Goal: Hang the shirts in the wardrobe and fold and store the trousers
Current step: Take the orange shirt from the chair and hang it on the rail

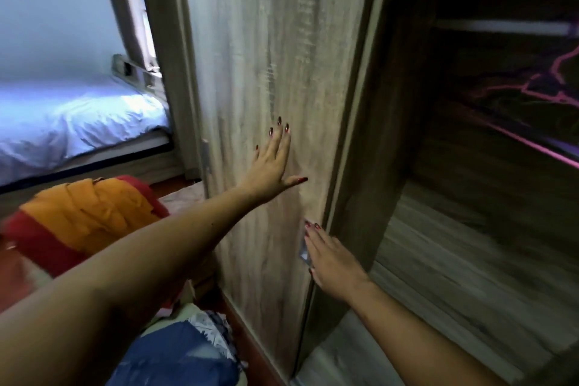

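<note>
The left hand [271, 166] lies open and flat on the wardrobe door [266, 41] at mid-frame. Lower down, the right hand [332, 263] rests straight-fingered over a small metal handle [303, 249], mostly hiding it; its thumb is out of sight. Orange and red clothes [84, 216] sit blurred at lower left, and blue denim [175, 357] is cut off by the bottom edge. The wardrobe interior [470, 229] at right is dark.

Wardrobe door [266, 72], centre: pale grey-brown wood grain. Bed sheet [72, 116], left: white. Garments, lower left: orange cloth [91, 207] over red cloth [40, 244]; blue denim [178, 357]. Dark fabric [532, 94], upper right: pink lines.
</note>
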Demonstrator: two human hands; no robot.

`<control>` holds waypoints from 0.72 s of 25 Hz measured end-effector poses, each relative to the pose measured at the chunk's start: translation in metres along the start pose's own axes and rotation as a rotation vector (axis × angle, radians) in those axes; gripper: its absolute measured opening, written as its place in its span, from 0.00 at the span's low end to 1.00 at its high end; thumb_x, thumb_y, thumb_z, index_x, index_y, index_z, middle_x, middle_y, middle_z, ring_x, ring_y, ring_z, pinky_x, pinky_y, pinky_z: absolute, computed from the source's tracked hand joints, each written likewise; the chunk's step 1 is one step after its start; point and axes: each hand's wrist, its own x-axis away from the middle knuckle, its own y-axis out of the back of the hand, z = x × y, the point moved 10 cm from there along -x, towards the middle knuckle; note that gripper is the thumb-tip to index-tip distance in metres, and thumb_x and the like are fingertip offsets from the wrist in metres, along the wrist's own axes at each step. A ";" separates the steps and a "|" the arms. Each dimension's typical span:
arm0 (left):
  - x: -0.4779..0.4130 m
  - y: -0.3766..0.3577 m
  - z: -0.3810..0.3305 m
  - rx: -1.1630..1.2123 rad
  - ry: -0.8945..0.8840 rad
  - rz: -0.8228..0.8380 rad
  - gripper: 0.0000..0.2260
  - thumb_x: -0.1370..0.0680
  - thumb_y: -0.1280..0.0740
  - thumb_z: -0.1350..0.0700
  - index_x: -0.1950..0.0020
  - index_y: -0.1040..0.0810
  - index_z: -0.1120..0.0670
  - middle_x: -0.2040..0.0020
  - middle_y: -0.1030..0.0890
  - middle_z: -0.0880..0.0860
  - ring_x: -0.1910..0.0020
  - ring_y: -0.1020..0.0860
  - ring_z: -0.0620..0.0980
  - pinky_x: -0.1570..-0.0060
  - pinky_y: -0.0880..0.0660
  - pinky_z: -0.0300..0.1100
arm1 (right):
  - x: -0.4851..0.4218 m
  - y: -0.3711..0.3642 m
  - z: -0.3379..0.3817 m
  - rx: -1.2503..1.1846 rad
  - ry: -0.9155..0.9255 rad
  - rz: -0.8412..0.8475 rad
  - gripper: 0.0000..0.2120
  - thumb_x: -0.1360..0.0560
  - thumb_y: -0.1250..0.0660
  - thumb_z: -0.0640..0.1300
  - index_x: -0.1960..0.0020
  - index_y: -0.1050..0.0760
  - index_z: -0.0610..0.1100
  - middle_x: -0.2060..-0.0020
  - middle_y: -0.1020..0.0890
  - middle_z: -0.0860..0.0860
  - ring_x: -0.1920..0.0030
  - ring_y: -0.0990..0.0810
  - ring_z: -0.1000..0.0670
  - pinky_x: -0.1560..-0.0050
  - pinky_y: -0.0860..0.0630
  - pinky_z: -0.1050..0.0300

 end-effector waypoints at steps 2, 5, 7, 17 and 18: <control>0.031 -0.012 0.044 -0.016 0.112 0.050 0.45 0.28 0.48 0.30 0.23 0.62 0.55 0.22 0.63 0.54 0.23 0.60 0.54 0.25 0.49 0.59 | -0.011 -0.003 0.020 -0.028 0.049 0.008 0.32 0.21 0.43 0.48 0.24 0.52 0.39 0.23 0.50 0.43 0.23 0.52 0.44 0.24 0.50 0.48; 0.088 -0.010 0.124 -0.045 0.299 0.053 0.39 0.24 0.43 0.36 0.22 0.54 0.57 0.21 0.56 0.55 0.22 0.57 0.55 0.24 0.50 0.56 | -0.037 -0.002 0.058 -0.103 0.124 -0.038 0.30 0.21 0.43 0.49 0.24 0.49 0.41 0.24 0.44 0.44 0.24 0.44 0.45 0.24 0.45 0.49; 0.124 -0.005 0.174 -0.062 0.385 0.034 0.36 0.22 0.39 0.42 0.23 0.49 0.58 0.21 0.51 0.58 0.22 0.53 0.57 0.24 0.49 0.55 | -0.057 -0.002 0.089 -0.179 0.188 -0.039 0.28 0.22 0.43 0.49 0.25 0.45 0.41 0.26 0.39 0.44 0.27 0.39 0.45 0.27 0.40 0.51; 0.224 0.053 0.434 0.108 0.846 -0.162 0.20 0.21 0.37 0.52 0.34 0.28 0.63 0.33 0.31 0.63 0.35 0.30 0.61 0.34 0.34 0.50 | -0.249 0.038 0.251 -0.573 0.241 -0.053 0.11 0.25 0.37 0.44 0.44 0.25 0.42 0.48 0.21 0.46 0.47 0.22 0.46 0.46 0.25 0.51; 0.232 0.056 0.453 0.133 0.891 -0.186 0.18 0.21 0.37 0.53 0.34 0.27 0.62 0.34 0.31 0.63 0.37 0.29 0.61 0.36 0.33 0.51 | -0.270 0.037 0.265 -0.612 0.212 -0.043 0.11 0.25 0.36 0.45 0.45 0.24 0.41 0.49 0.20 0.45 0.48 0.21 0.46 0.47 0.23 0.49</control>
